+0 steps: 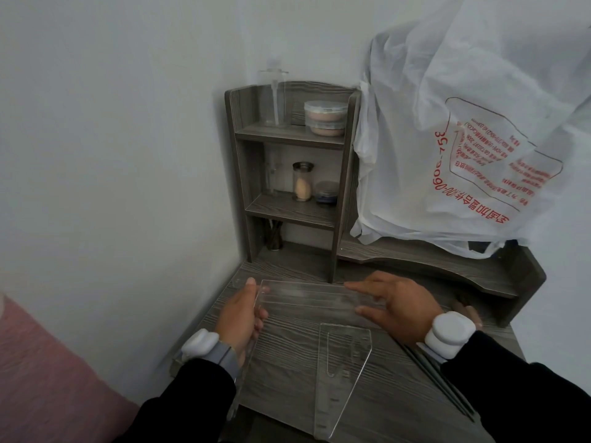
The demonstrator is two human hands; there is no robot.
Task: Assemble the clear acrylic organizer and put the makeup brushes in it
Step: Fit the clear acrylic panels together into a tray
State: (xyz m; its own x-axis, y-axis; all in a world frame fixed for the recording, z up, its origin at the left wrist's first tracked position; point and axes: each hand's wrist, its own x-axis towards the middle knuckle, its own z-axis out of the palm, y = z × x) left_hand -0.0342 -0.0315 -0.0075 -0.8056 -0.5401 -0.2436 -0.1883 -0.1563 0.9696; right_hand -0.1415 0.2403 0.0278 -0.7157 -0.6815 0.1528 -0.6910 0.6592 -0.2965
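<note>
Grey wood-grain desk [287, 362] fills the corner of a white-walled room, and a small shelf unit [342, 187] stands at its back.

Nearest to the person, well in front of the shelf unit, a slotted side panel [343, 375] of clear acrylic lies flat. In front and to the right of the shelf unit, the thin dark makeup brushes [441, 382] lie partly under the right sleeve.

Closer to the shelf unit, just before its foot, both hands hold a long clear panel [307, 298]. The left hand [240, 318] has fingers curled round the panel's left end. The right hand [399, 305] is almost straight, and its thumb and forefinger bracket the right end; how firmly, I cannot tell.

I judge that the assembly is at an early step, because no two pieces are joined yet. The next move probably needs the long panel's edge brought square to the slots of the side panel.

Free room is small. The desk's left edge is just beside the left hand, and to the right of the shelf unit a white plastic bag [463, 139] hangs over the raised ledge.
</note>
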